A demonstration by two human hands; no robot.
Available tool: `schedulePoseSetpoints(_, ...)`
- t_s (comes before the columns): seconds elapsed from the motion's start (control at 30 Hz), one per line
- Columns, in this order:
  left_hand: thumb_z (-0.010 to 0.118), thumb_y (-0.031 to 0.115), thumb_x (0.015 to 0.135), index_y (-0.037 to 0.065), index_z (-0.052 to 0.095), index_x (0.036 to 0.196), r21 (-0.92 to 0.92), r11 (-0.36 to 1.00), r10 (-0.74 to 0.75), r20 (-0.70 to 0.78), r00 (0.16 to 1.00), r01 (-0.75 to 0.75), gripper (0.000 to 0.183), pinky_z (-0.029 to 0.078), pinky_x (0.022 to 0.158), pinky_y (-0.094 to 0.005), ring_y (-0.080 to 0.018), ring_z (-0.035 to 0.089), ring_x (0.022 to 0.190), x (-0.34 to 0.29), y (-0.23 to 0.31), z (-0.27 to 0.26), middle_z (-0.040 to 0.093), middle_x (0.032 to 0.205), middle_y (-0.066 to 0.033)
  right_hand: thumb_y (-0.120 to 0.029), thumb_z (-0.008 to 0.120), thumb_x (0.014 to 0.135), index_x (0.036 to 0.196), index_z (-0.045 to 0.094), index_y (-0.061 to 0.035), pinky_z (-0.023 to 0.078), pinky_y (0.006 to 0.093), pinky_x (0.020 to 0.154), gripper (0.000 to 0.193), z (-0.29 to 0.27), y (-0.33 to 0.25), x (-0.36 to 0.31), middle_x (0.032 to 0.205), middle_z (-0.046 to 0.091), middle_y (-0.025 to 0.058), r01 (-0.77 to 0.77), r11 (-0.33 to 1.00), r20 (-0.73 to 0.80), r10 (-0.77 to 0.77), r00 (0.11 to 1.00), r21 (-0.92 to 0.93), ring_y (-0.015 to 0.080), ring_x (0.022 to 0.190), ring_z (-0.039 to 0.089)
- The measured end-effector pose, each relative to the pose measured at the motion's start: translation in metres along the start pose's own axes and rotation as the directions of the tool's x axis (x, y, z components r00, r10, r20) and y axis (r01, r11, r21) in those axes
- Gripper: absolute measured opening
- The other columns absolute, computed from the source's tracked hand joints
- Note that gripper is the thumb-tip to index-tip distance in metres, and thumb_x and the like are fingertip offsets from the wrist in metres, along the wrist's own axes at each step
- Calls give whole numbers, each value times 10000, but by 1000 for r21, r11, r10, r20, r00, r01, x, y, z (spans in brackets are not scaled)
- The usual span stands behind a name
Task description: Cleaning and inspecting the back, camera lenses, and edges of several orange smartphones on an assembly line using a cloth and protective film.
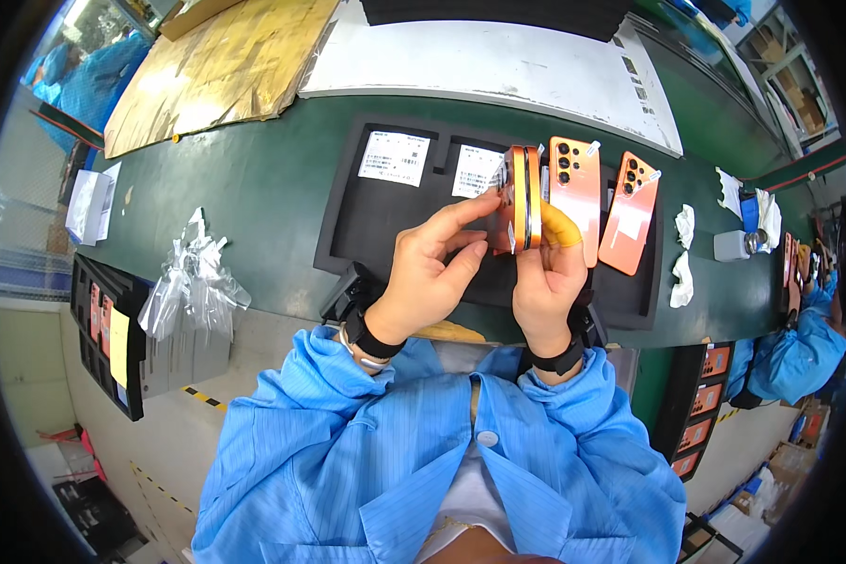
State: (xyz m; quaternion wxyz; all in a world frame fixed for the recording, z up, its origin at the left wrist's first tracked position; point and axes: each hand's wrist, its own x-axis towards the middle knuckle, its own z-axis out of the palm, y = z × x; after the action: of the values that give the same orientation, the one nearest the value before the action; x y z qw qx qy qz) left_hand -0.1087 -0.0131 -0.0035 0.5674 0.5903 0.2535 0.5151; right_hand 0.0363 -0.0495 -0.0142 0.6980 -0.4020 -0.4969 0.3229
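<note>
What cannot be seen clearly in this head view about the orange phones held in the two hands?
- Orange phones held edge-on: faces hidden, count unclear.
- Right hand: fingertips hidden behind phones.
- Left hand: what it pinches is too small to tell.
- Black foam tray: near edge hidden by hands.
</note>
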Motion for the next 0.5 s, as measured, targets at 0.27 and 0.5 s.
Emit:
schedulePoseSetpoints(0.27, 501, -133, 932, -45, 465, 1427, -62, 998, -1, -68, 998, -3, 504, 523, 1018, -336, -237, 546, 1321, 10, 7, 7, 571, 1403, -193, 81, 446, 1010, 1454, 425, 46, 503, 331, 1005, 446, 5, -6, 16, 1354, 592, 194, -71, 995, 8, 71, 997, 69, 233, 1214, 605)
schedulePoseSetpoints(0.5, 441, -159, 940, -4, 417, 1483, -152, 988, 31, -29, 999, -35, 564, 465, 1066, -338, -251, 524, 1359, 23, -6, -3, 562, 1428, -176, 87, 425, 1013, 1457, 429, 34, 490, 325, 1031, 447, 3, 2, 24, 1364, 594, 179, 25, 1000, 3, -25, 1000, -18, 215, 1236, 595)
